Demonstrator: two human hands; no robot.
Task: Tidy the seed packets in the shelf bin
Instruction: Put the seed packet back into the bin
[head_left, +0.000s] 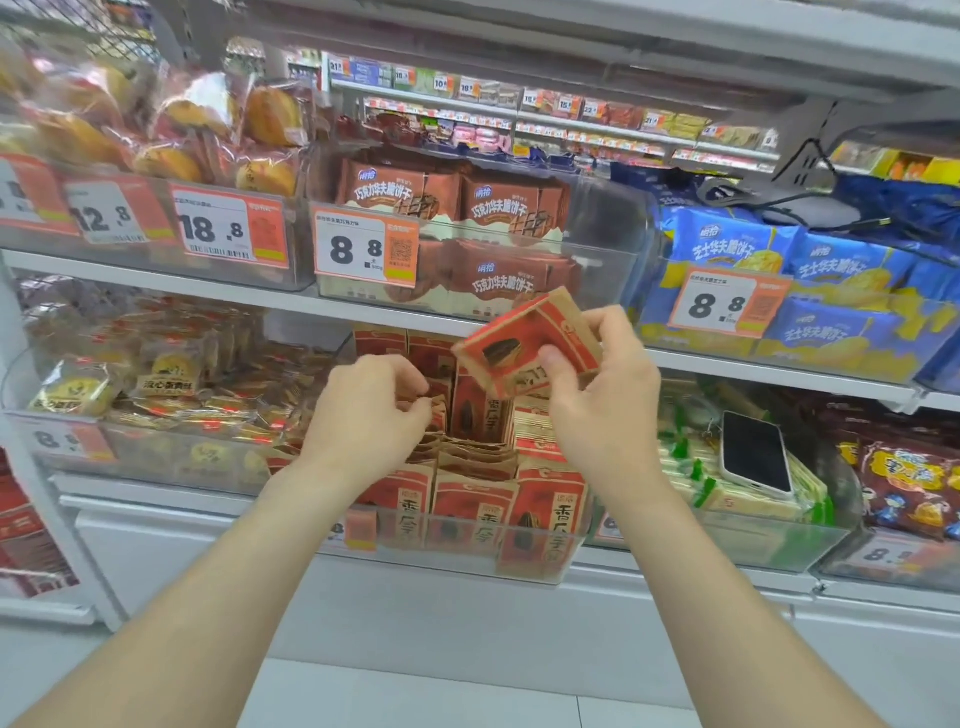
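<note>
Far L, upper shelf: bagged buns (171, 135) in a clear bin, orange-and-white price tags on its front, one reading 18.8 (218, 228). Below, lower shelf: small wrapped cakes (166, 374) piled in another clear bin.

L of centre: left hand (363, 410) reaching in from below, down inside the shelf bin (441, 564) at its L column. Fingers curled tight onto tops of the seed packets (478, 499) there; exact grip partly hidden behind knuckles.

Centre, lower shelf: bin is clear plastic, full of red-and-tan packets w/ a dark seed pic. Front row of three standing upright against front wall, R one leaning out a bit. Middle rows lying flatter, tops showing. Back rows upright under the shelf edge.

Above the bin, upper shelf: brown choc wafer packs (498, 208), tag 8.8 (363, 249) at L.

R of centre: right hand (608, 405) holding the lifted packet (514, 343) clear above the bin, thumb on its printed face, fingers wrapped behind. Tilted, L end lower, touching nothing else.

R side, upper shelf: blue wafer packs (737, 249). Lower shelf: phone (756, 452), screen dark, lying on green-and-white packs (701, 478). Far R: dark red snack bags (904, 488).
</note>
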